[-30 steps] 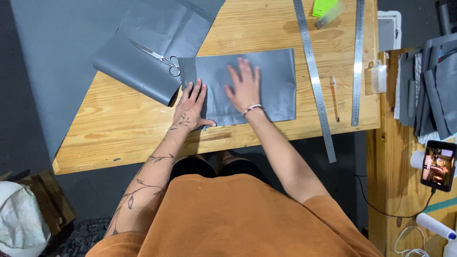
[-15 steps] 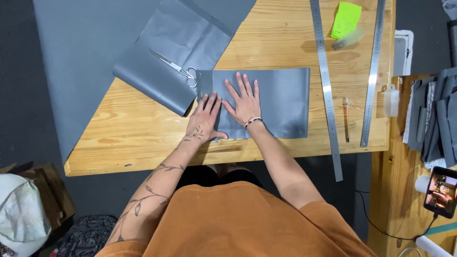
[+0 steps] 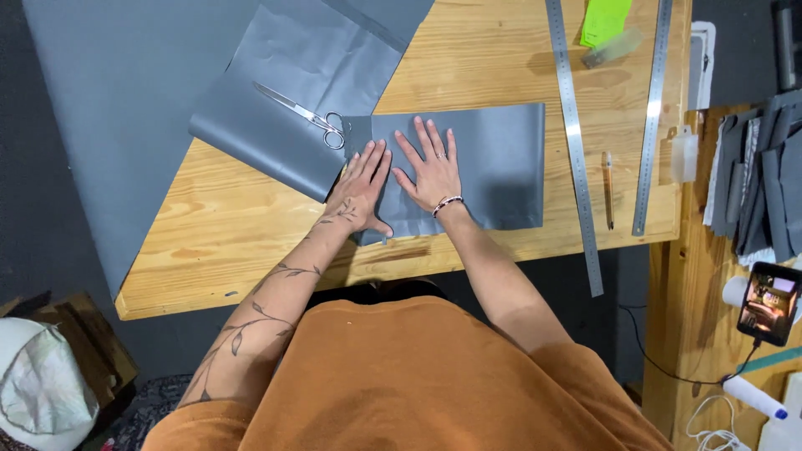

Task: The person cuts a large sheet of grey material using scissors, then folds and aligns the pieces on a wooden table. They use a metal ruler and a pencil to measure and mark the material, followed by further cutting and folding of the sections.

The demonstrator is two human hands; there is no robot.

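A folded rectangular grey sheet (image 3: 493, 167) lies flat on the wooden table (image 3: 225, 242). My left hand (image 3: 361, 188) presses palm down on its left end, fingers spread. My right hand (image 3: 430, 167), with a beaded bracelet at the wrist, lies flat on the sheet just to the right of the left hand. Neither hand grips anything. Silver scissors (image 3: 305, 114) rest on a larger grey sheet (image 3: 284, 92) that drapes over the table's far left, just beyond my left hand.
Two long metal rulers (image 3: 572, 142) (image 3: 652, 108) lie on the right side of the table, with a pencil (image 3: 608, 188) between them. A green paper (image 3: 603, 18) sits at the far right. A phone (image 3: 769, 302) and stacked grey pieces (image 3: 764, 175) are on a side bench.
The camera view has shifted slightly. My hands have slid closer together on the left part of the folded grey sheet, staying flat on it.
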